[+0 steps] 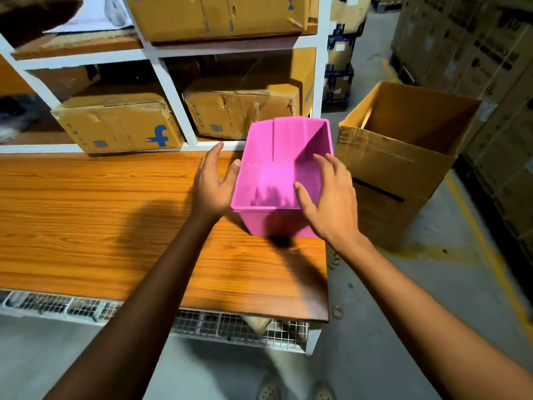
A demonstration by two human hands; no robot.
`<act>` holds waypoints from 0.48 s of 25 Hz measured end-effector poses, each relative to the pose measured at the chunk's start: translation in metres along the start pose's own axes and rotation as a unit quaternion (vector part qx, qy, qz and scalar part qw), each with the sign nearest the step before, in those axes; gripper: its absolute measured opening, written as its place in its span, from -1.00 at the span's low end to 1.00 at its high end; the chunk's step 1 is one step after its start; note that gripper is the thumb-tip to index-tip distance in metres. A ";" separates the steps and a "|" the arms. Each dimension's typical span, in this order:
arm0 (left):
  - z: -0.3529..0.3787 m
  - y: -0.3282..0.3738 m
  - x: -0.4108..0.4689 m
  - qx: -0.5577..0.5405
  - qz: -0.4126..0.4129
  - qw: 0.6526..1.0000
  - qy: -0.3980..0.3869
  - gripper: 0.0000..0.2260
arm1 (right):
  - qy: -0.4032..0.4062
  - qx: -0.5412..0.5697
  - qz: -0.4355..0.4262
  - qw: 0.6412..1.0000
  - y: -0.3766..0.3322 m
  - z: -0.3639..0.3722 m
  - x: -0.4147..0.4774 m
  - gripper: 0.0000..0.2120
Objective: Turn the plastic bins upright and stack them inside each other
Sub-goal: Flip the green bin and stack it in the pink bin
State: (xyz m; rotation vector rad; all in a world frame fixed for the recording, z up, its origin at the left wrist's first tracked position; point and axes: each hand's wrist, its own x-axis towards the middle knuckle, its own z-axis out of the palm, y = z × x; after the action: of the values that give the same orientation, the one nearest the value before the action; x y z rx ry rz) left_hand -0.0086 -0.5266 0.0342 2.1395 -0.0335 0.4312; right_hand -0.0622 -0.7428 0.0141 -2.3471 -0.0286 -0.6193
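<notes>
A pink plastic bin (277, 157) stands upright on the right end of the wooden table (86, 215), its open top facing me and nothing inside. My left hand (213, 183) is at the bin's left wall, thumb touching the rim, fingers spread. Over the bin's near right corner hovers my right hand (328, 197), fingers apart; whether it touches the rim I cannot tell. No other bin is visible.
A white shelf rack (170, 90) with cardboard boxes (121, 122) rises behind the table. An open cardboard box (403, 157) stands on the floor just right of the table. Stacked cartons (476, 53) line the far right. The table's right edge is beside the bin.
</notes>
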 end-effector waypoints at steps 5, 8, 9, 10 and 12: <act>-0.067 -0.003 -0.062 0.080 0.114 0.988 0.071 -0.52 | 0.029 0.130 -0.074 0.988 -0.066 0.021 -0.039 -0.42; -0.124 -0.018 -0.110 0.122 0.135 0.978 0.100 -0.51 | 0.018 0.180 -0.102 0.978 -0.110 0.037 -0.072 -0.40; -0.146 -0.026 -0.127 0.135 0.129 0.976 0.114 -0.50 | 0.009 0.201 -0.109 0.974 -0.127 0.043 -0.085 -0.40; -0.168 -0.036 -0.143 0.146 0.122 0.973 0.128 -0.51 | 0.000 0.219 -0.116 0.969 -0.145 0.050 -0.100 -0.41; -0.212 -0.062 -0.177 0.161 0.101 0.970 0.151 -0.52 | -0.020 0.243 -0.130 0.961 -0.182 0.068 -0.131 -0.41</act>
State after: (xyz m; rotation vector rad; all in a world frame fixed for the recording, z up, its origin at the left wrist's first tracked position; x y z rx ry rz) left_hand -0.2251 -0.3447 0.0371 2.3725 -0.0067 0.9337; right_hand -0.1835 -0.5427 0.0265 -1.8880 -0.4635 -0.6078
